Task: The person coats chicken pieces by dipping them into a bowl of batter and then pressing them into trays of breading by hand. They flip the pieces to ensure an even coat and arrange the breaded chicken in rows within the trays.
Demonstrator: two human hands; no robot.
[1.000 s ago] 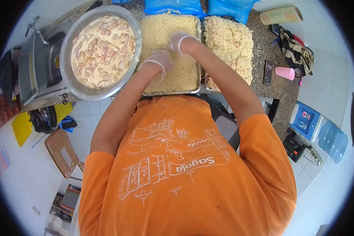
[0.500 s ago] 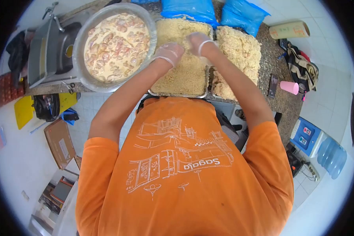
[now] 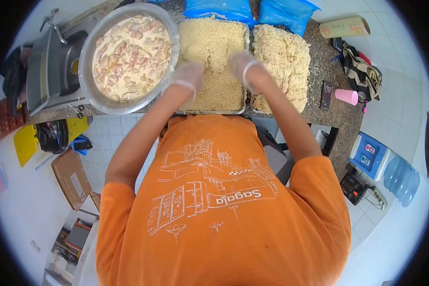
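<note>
Before me runs a speckled stone bench [image 3: 318,62], with a metal sink [image 3: 74,50] at its left end. To my right stands a pale-tiled wall [image 3: 405,90]; to my left, a plain white wall [image 3: 24,205]. Below the bench, light square tiles cover the floor [image 3: 112,138]. Bright, cool light whitens both walls.

Tray [image 3: 247,35], one: rectangular, silvery, low-walled; lying flat in front of me, one short side facing me, its long sides running away from me. Crumbs [image 3: 217,71], one bed: pale yellow, coarse, loose; filling the tray from end to end. In the far half I am seeing them lying paler, piled and lumpy, reaching up to the rim. A ragged, raised edge is crossing the middle. In the near half they are lying flatter and darker. I am covering parts of both long sides.
</note>
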